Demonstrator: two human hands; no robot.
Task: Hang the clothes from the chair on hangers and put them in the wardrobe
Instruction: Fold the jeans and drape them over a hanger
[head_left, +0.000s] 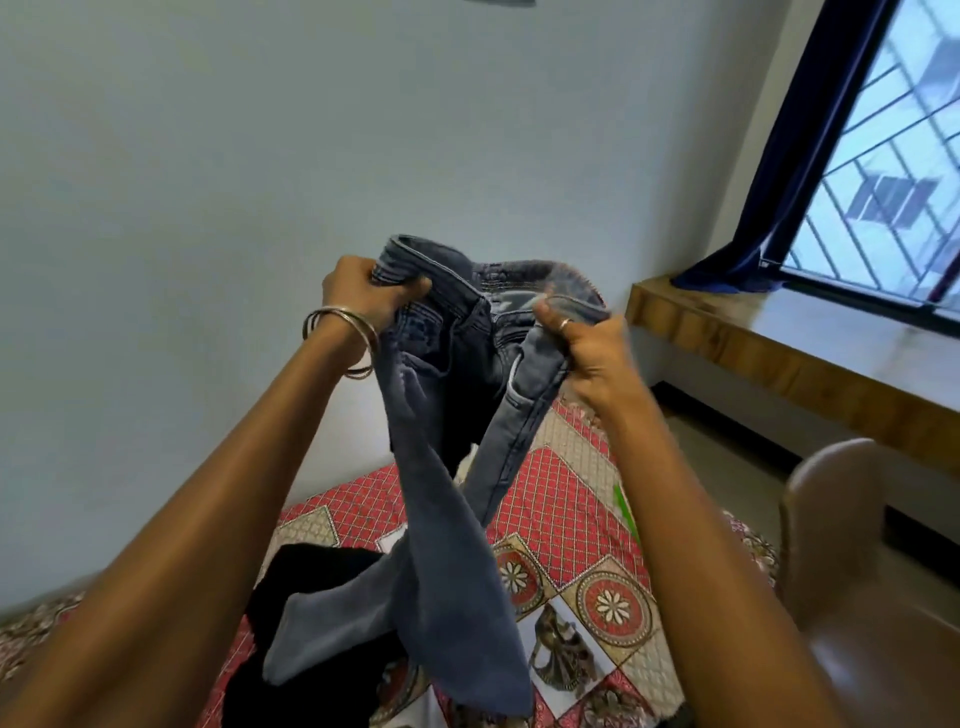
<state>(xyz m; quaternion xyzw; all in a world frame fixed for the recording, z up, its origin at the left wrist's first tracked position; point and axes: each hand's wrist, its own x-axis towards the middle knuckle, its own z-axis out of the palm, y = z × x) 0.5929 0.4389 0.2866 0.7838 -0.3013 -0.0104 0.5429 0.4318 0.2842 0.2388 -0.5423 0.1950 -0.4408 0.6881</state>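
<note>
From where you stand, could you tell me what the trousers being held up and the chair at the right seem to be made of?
The trousers look like washed grey-blue denim: heavy topstitched seams at the waistband, faded matte weave. Both the left hand and the right hand grip the waistband. The chair looks like moulded brown plastic, smooth with a soft sheen, though painted or coated material cannot be ruled out.

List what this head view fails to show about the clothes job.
- Wardrobe: nowhere in the head view.
- Hanger: only a green sliver shows past the right forearm; unidentifiable.
- Black garment: partly covered by the jeans.
- Chair: cut off by the frame edge.
</note>
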